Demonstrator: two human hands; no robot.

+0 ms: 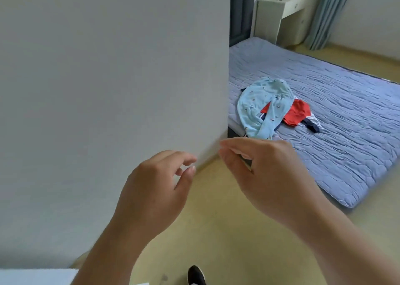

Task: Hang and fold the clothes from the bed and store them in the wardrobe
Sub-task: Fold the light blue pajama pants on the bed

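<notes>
A pile of clothes lies on the near left part of the bed [346,122]. On top is a light blue patterned garment [264,107], over a red garment [297,113] and a navy and white piece [312,126]. My left hand [160,183] is raised in front of the white panel, fingers loosely curled, holding nothing. My right hand [262,172] hovers beside it, short of the bed's corner. Its fingers curl round a small dark object [247,163] that is mostly hidden. Neither hand touches the clothes.
A big white panel [108,90] fills the left half of the view and hides part of the bed. Behind the bed stand a dark headboard [240,12], a white desk [281,14] and a blue-grey curtain [329,14]. Yellow floor [216,230] and a black shoe [195,276] lie below.
</notes>
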